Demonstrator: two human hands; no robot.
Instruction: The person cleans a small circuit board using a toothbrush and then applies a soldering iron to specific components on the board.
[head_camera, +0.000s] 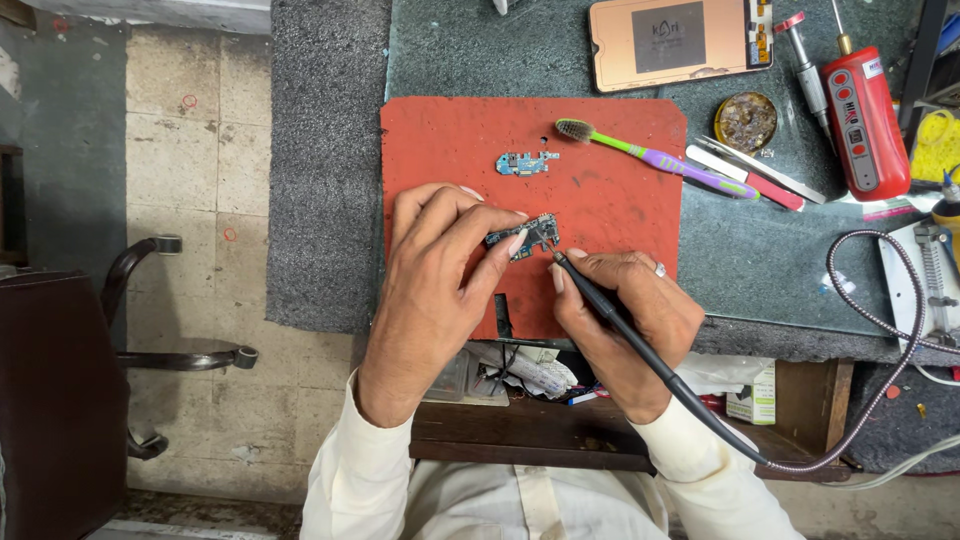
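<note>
My left hand (432, 272) pinches a small blue circuit board (527, 235) over a red work mat (610, 190). My right hand (625, 310) grips a black soldering iron (600, 302) like a pen, its tip touching the board's right edge. The iron's braided cable (880, 320) loops off to the right. A second small blue circuit board (524, 162) lies on the mat above my hands.
A green and purple toothbrush (650, 155), a round tin (745, 121), tweezers (762, 170), a red tool (864, 122) and a phone back panel (680, 42) lie at the back right. An open drawer (520, 375) with clutter sits below the mat. A chair (150, 350) stands left.
</note>
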